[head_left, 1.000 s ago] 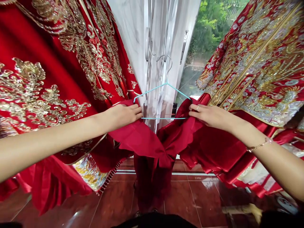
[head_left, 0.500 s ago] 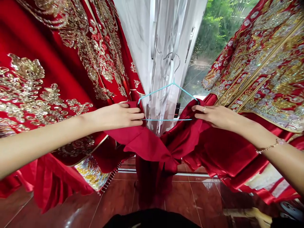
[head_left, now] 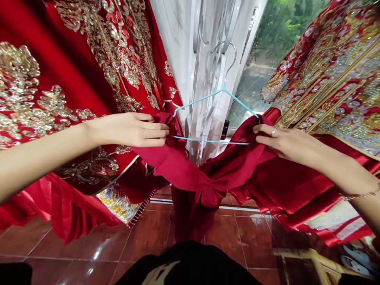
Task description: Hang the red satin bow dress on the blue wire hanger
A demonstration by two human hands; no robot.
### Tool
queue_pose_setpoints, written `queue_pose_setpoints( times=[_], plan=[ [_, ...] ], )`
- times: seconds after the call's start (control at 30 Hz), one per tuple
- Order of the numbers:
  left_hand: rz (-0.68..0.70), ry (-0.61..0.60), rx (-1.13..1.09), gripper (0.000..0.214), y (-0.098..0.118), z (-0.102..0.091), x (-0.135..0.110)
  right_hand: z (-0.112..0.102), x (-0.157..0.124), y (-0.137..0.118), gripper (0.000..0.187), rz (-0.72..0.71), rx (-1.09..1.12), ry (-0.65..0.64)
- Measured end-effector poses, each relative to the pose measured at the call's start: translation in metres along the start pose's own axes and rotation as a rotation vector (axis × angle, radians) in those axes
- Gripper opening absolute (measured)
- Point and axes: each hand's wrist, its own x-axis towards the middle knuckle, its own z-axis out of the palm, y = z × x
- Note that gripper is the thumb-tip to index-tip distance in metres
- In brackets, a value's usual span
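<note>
A dark red garment (head_left: 181,168) hangs over both ends of a light blue wire hanger (head_left: 204,97) and droops in a V between them. My left hand (head_left: 139,130) is closed on the cloth at the hanger's left end. With a ring on one finger, my right hand (head_left: 280,140) pinches the cloth at the right end. The hanger's lower bar runs straight across between my hands. Its silver hook (head_left: 234,59) stands up in front of white posts; whether it rests on anything I cannot tell. My thumbs are hidden behind the fabric.
Red gowns with gold embroidery hang close by, one on the left (head_left: 127,59) and one on the right (head_left: 335,79). Behind are white posts (head_left: 200,51), a window (head_left: 276,47) and a phone (head_left: 225,130). A bamboo-like frame (head_left: 319,263) stands low right on red tiles (head_left: 148,233).
My hands have moved slightly apart, drawing the cloth outward along the hanger. The view has shifted, so the hanger and hands sit a little higher. Both hands keep hold of the garment.
</note>
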Motion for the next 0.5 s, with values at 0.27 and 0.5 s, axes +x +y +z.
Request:
queue_pose_setpoints(
  times=[0.27, 0.5],
  plan=[
    [-0.019, 0.038, -0.005, 0.044, -0.010, 0.005, 0.001, -0.020, 0.014, -0.018, 0.049, 0.090, -0.067, -0.239],
    [-0.089, -0.102, 0.237, 0.037, 0.011, -0.001, 0.034, -0.046, 0.047, -0.045, 0.045, 0.294, -0.072, -0.548]
  ],
)
